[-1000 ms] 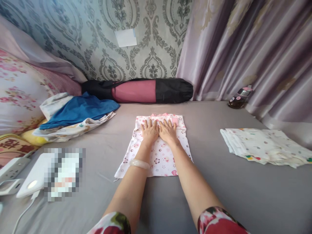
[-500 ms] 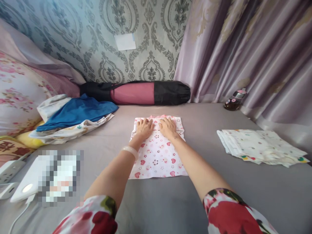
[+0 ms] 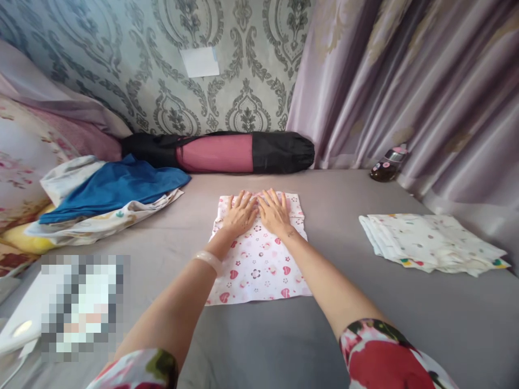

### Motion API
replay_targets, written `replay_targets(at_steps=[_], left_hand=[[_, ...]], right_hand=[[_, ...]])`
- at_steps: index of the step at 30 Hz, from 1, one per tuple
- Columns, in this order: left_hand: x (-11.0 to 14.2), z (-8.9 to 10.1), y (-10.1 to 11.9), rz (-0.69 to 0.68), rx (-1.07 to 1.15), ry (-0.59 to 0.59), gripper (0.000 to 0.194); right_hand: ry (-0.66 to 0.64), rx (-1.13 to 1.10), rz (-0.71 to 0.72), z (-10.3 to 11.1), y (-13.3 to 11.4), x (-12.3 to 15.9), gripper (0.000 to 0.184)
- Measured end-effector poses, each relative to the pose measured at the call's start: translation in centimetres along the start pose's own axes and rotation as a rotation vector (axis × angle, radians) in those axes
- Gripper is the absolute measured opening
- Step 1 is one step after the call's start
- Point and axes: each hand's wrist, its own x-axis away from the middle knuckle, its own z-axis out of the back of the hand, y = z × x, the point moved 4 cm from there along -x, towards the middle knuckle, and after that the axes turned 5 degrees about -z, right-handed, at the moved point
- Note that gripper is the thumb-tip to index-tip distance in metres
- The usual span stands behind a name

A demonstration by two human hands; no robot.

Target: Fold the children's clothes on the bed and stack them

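A white cloth garment (image 3: 259, 265) printed with pink hearts and flowers lies flat in front of me, its far end folded over. My left hand (image 3: 240, 216) rests flat on the left part of that folded end, fingers spread. Beside it, my right hand (image 3: 275, 215) lies flat on the right part, fingers also apart. The two hands are close together, and neither grips the fabric. A pale bangle (image 3: 207, 262) circles my left wrist. Part of the fold is hidden under my palms.
A grey sheet (image 3: 332, 216) covers the bed. To the right lies a folded white printed cloth (image 3: 430, 240), with a dark bottle (image 3: 385, 167) behind it. Crumpled blue clothing (image 3: 109, 189) is at left. A black and pink rolled bag (image 3: 219, 153) lies along the wall.
My hands drew apart to the sides of the folded end with fingers curled, then came back closer together and flattened on it. The near edge of the garment looks straighter and smoother.
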Motion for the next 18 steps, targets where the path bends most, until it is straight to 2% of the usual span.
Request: replay_targets(at_steps=[5, 10, 13, 18], left_hand=[[-0.5, -1.2, -0.7, 0.012, 0.078, -0.145, 0.052], [-0.8, -1.4, -1.1, 0.022, 0.122, -0.177, 0.053], [-0.7, -1.2, -1.0, 0.033, 0.118, -0.152, 0.052], [-0.3, -0.8, -1.4, 0.196, -0.005, 0.013, 0.053]], right_hand=[[-0.115, -0.032, -0.084, -1.1, 0.5, -0.2, 0.047], [-0.12, -0.033, -0.093, -1.2, 0.5, -0.2, 0.047], [-0.124, -0.038, -0.093, -1.2, 0.6, -0.2, 0.047], [-0.011, -0.008, -0.176, -0.8, 1.0, -0.1, 0.052]])
